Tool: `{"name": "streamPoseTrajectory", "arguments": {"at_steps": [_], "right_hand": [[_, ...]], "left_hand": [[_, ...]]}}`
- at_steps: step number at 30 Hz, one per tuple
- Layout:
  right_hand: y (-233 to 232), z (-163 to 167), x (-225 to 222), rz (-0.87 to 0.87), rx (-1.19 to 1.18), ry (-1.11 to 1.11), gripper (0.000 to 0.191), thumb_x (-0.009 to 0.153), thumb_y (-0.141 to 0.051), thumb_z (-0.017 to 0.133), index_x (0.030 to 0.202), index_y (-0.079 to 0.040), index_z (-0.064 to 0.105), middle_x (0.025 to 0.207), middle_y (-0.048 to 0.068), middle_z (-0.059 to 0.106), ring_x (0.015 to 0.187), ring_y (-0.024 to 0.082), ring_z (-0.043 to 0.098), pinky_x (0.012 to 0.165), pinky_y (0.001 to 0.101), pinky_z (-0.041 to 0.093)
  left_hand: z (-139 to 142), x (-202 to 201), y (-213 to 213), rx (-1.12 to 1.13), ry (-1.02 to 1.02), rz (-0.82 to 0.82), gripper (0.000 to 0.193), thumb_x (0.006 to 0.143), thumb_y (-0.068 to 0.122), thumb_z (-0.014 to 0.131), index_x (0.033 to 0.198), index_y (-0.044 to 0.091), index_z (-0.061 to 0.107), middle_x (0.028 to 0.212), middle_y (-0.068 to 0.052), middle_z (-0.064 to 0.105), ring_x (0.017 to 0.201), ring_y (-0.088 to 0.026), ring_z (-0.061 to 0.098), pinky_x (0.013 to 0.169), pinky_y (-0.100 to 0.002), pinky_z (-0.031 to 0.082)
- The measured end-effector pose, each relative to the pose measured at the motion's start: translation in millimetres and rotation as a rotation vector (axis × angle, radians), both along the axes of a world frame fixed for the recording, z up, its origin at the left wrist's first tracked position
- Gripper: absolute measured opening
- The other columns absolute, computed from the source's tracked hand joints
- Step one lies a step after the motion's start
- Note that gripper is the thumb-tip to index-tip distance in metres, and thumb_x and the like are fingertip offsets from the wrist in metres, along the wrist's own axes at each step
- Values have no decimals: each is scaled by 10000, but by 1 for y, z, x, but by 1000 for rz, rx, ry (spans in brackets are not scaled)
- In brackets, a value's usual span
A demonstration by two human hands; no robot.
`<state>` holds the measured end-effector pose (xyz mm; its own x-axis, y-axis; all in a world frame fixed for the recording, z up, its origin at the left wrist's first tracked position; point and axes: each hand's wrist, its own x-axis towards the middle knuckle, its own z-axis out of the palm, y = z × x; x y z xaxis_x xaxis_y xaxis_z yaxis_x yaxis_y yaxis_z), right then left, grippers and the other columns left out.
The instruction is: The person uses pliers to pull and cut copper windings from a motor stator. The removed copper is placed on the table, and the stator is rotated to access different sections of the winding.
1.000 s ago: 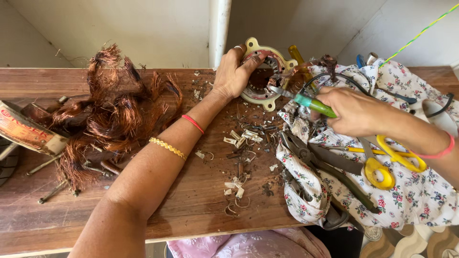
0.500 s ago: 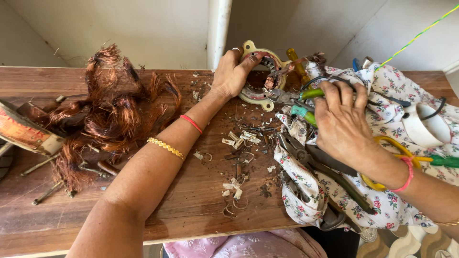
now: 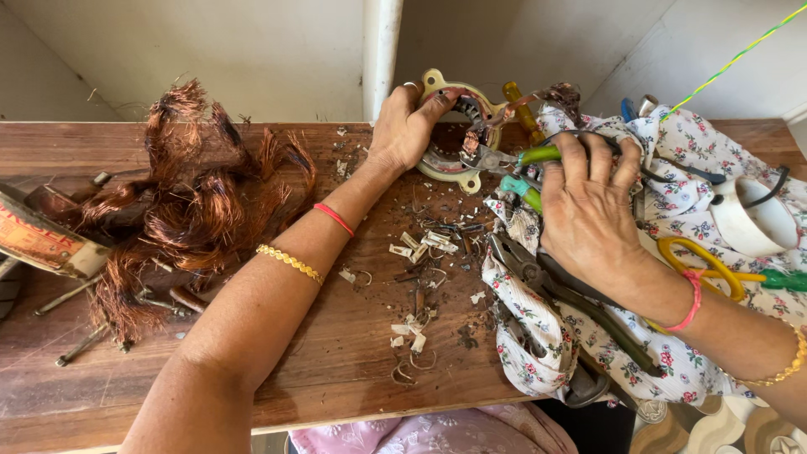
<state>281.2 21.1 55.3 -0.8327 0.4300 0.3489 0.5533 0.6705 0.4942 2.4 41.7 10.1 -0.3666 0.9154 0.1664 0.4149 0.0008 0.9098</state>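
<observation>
My left hand (image 3: pixel 405 128) grips the rim of a round cream-coloured motor stator (image 3: pixel 445 160) with copper windings, standing tilted at the back of the wooden table (image 3: pixel 336 336). My right hand (image 3: pixel 588 206) is closed around the green handles of a pair of pliers (image 3: pixel 504 164), whose jaws reach into the stator's copper wire. Both wrists wear red threads and gold bangles.
A big tangle of stripped copper wire (image 3: pixel 185 202) lies at the left. Paper scraps and wire bits (image 3: pixel 420 252) litter the middle. A floral cloth (image 3: pixel 698 168) at the right carries larger pliers (image 3: pixel 555 290), yellow-handled scissors (image 3: pixel 706 265) and a white tape roll (image 3: pixel 752 219).
My right hand has moved left and up from the cloth, bringing the green-handled pliers to the stator. The left hand has kept its hold on the stator.
</observation>
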Motion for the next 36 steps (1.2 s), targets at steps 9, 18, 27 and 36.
{"name": "streamPoseTrajectory", "arguments": {"at_steps": [9, 18, 27, 36], "right_hand": [[10, -9, -3, -67, -86, -73, 200, 864, -79, 583, 994, 70, 556, 1119, 302, 554, 1026, 383, 554, 947, 562, 455], [17, 0, -3, -101, -232, 13, 652, 700, -78, 659, 1289, 167, 524, 937, 295, 640, 872, 404, 656, 845, 515, 539], [53, 15, 7, -10, -383, -107, 622, 649, -64, 668, 1253, 74, 614, 867, 253, 680, 834, 377, 706, 753, 516, 582], [70, 29, 1, -60, -719, -103, 653, 684, -59, 662, 1336, -47, 615, 849, 188, 733, 702, 340, 737, 694, 455, 595]], "left_hand": [[1, 1, -8, 71, 14, 30, 578, 887, 551, 616, 1018, -5, 708, 873, -167, 750, 855, -240, 744, 821, -376, 537], [4, 1, -14, 118, 24, 33, 566, 895, 528, 631, 997, -24, 701, 889, -181, 762, 868, -258, 753, 820, -385, 545], [10, 4, -21, 119, 47, -38, 600, 887, 557, 658, 1035, -24, 678, 907, -175, 771, 855, -228, 790, 813, -350, 606], [5, 1, -20, 265, 70, -79, 530, 890, 437, 688, 1129, -36, 685, 982, -184, 778, 921, -233, 772, 851, -363, 576]]}}
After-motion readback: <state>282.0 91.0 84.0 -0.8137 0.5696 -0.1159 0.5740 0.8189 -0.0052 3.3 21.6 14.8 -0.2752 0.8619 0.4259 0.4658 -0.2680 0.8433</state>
